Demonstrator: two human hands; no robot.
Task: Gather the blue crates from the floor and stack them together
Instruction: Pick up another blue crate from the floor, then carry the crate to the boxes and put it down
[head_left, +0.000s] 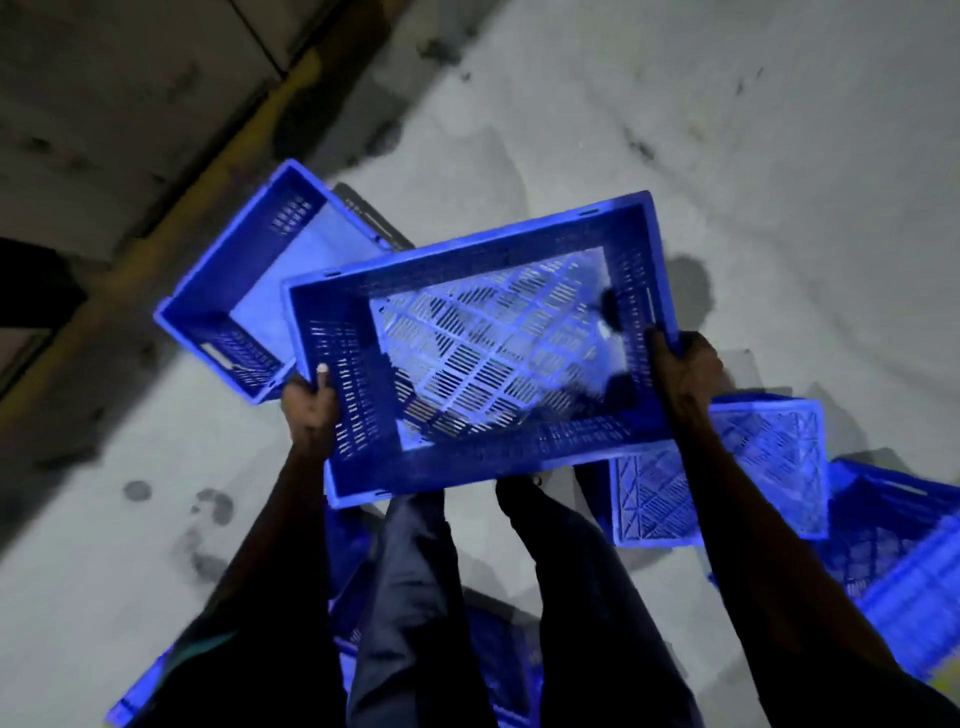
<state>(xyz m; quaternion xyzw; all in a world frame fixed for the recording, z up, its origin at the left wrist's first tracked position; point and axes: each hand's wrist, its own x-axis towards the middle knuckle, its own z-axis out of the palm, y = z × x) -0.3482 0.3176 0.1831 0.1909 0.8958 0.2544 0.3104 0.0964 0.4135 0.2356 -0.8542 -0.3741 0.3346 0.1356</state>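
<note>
I hold a blue slotted crate (483, 343) up in front of me, open side facing me, above the floor. My left hand (310, 408) grips its left short wall near the lower corner. My right hand (685, 374) grips its right short wall. A second blue crate (244, 291) rests on the floor to the upper left, partly behind the held one. An upside-down blue crate (763, 473) lies to the right under my right forearm. More blue crates sit at the far right (904, 551) and low by my legs (498, 660).
The grey concrete floor (675, 130) is stained with dark spots. A yellow painted strip (171, 223) runs diagonally along a dark wall or kerb at the upper left. My legs in dark trousers (415, 597) stand below the held crate.
</note>
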